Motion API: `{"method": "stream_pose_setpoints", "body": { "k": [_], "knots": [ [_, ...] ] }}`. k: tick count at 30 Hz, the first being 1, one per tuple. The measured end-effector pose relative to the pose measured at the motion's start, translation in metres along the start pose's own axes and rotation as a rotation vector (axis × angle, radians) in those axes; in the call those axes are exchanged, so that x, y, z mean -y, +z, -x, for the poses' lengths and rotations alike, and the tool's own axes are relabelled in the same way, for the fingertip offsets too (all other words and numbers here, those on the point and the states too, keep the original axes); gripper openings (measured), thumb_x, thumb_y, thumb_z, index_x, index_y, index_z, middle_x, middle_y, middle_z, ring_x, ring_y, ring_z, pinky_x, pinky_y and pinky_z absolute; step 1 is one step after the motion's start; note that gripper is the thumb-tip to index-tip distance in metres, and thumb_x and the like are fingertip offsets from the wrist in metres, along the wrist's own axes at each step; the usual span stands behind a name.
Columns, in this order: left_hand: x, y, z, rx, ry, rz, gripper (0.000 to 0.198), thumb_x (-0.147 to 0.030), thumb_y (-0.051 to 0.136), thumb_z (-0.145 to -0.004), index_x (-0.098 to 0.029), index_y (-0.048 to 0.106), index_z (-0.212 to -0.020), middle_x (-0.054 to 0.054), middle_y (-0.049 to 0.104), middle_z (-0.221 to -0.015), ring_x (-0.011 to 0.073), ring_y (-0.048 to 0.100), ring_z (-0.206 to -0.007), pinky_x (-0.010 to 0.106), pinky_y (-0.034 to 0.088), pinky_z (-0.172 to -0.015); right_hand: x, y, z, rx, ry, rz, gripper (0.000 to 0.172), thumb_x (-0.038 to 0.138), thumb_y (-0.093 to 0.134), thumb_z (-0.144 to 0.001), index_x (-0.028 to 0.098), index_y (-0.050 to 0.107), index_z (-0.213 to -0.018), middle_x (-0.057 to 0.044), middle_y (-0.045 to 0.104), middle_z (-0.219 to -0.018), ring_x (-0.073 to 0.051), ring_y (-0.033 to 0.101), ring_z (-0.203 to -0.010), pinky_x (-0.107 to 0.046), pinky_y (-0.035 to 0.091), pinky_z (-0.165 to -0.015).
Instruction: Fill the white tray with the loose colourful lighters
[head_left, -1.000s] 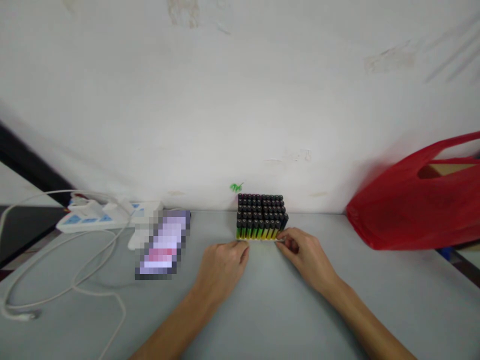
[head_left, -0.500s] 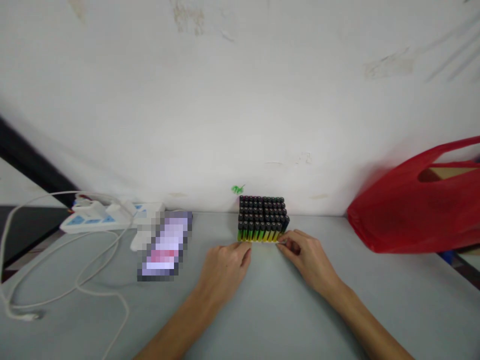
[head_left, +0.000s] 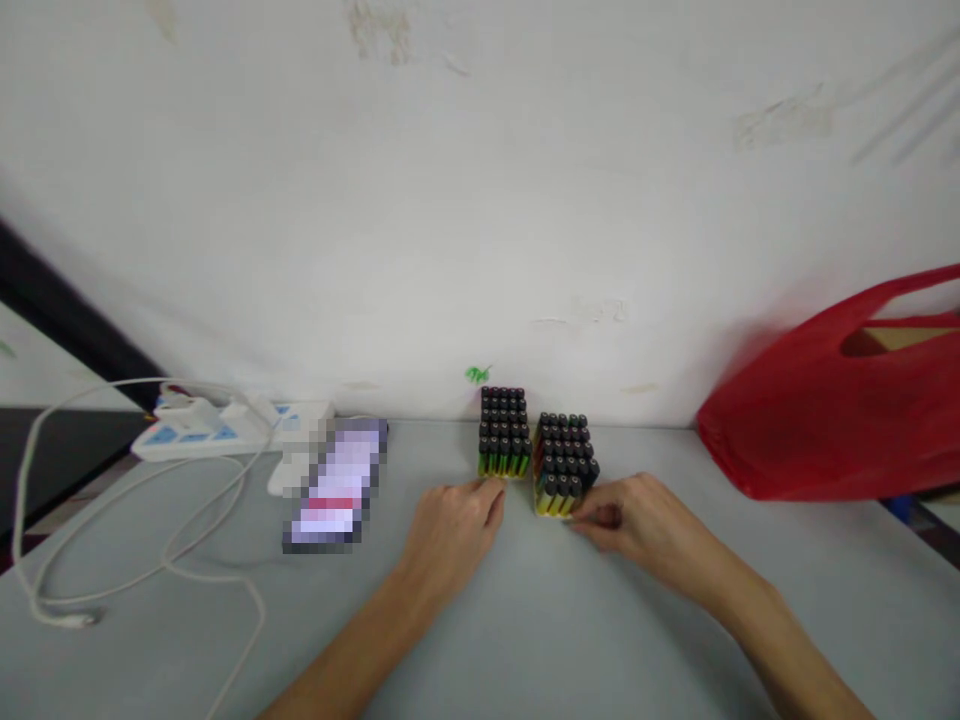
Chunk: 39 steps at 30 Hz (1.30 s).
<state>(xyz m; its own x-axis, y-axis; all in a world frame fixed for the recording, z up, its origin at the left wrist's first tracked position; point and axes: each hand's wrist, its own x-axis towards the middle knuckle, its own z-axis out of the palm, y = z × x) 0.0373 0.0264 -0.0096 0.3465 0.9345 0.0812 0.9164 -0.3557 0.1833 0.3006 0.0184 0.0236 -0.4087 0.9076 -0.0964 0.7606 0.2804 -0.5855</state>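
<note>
Two blocks of upright batteries with black tops stand side by side, a gap between them. The left battery block (head_left: 504,430) has green and yellow sides and sits by the wall. The right battery block (head_left: 566,455) stands nearer to me, on a thin pale base, with fewer batteries in its front row. My left hand (head_left: 455,530) has its fingers closed at the front left edge of the left block, fingertips partly hidden. My right hand (head_left: 634,520) pinches the front right corner of the right block's base between thumb and fingers.
A phone with a blurred screen (head_left: 337,490) lies at the left. Behind it are a white power strip (head_left: 217,430) with plugs and a loose white cable (head_left: 255,610). A red bag (head_left: 810,430) stands at the right. The white wall (head_left: 480,200) bounds the table's back.
The single wide cluster of batteries has parted in two. My right hand has drawn the right block toward me and to the right; my left hand remains at the left block.
</note>
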Motion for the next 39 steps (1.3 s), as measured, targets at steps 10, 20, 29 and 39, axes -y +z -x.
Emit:
{"method": "stream_pose_setpoints", "body": {
  "k": [10, 20, 29, 39],
  "knots": [
    [-0.001, 0.001, 0.000, 0.010, -0.023, -0.004, 0.026, -0.026, 0.058, -0.114, -0.026, 0.082, -0.123, 0.009, 0.090, -0.104, 0.0320, 0.087, -0.090, 0.037, 0.062, -0.078, 0.036, -0.039, 0.054, 0.065, 0.129, -0.007, 0.026, 0.041, 0.066, -0.101, 0.028, 0.086, -0.110, -0.001, 0.082, -0.085, -0.021, 0.073, -0.074, -0.029, 0.050, -0.070],
    [0.000, 0.001, -0.001, -0.007, -0.021, 0.050, 0.024, -0.027, 0.060, -0.113, -0.026, 0.081, -0.123, 0.009, 0.089, -0.107, 0.0331, 0.086, -0.094, 0.037, 0.059, -0.077, 0.109, 0.013, -0.021, -0.455, 0.499, 0.604, 0.038, 0.040, 0.050, -0.113, 0.015, 0.073, -0.131, -0.027, 0.070, -0.138, -0.043, 0.070, -0.119, -0.056, 0.054, -0.097],
    [-0.003, -0.006, 0.002, 0.016, -0.025, 0.086, 0.023, -0.028, 0.058, -0.113, -0.023, 0.080, -0.115, 0.013, 0.089, -0.104, 0.0330, 0.086, -0.093, 0.036, 0.058, -0.077, 0.107, 0.041, -0.052, -0.421, 0.628, 0.438, 0.052, 0.038, 0.038, -0.117, 0.020, 0.052, -0.164, -0.029, 0.054, -0.158, -0.046, 0.061, -0.136, -0.066, 0.054, -0.099],
    [-0.003, -0.006, 0.002, 0.012, -0.014, 0.104, 0.028, -0.027, 0.054, -0.114, -0.025, 0.080, -0.123, 0.012, 0.089, -0.107, 0.0316, 0.086, -0.094, 0.035, 0.058, -0.079, 0.107, 0.049, -0.048, -0.496, 0.616, 0.529, 0.035, 0.037, 0.037, -0.119, 0.023, 0.067, -0.129, -0.016, 0.063, -0.125, -0.036, 0.071, -0.111, -0.040, 0.061, -0.072]
  ]
}}
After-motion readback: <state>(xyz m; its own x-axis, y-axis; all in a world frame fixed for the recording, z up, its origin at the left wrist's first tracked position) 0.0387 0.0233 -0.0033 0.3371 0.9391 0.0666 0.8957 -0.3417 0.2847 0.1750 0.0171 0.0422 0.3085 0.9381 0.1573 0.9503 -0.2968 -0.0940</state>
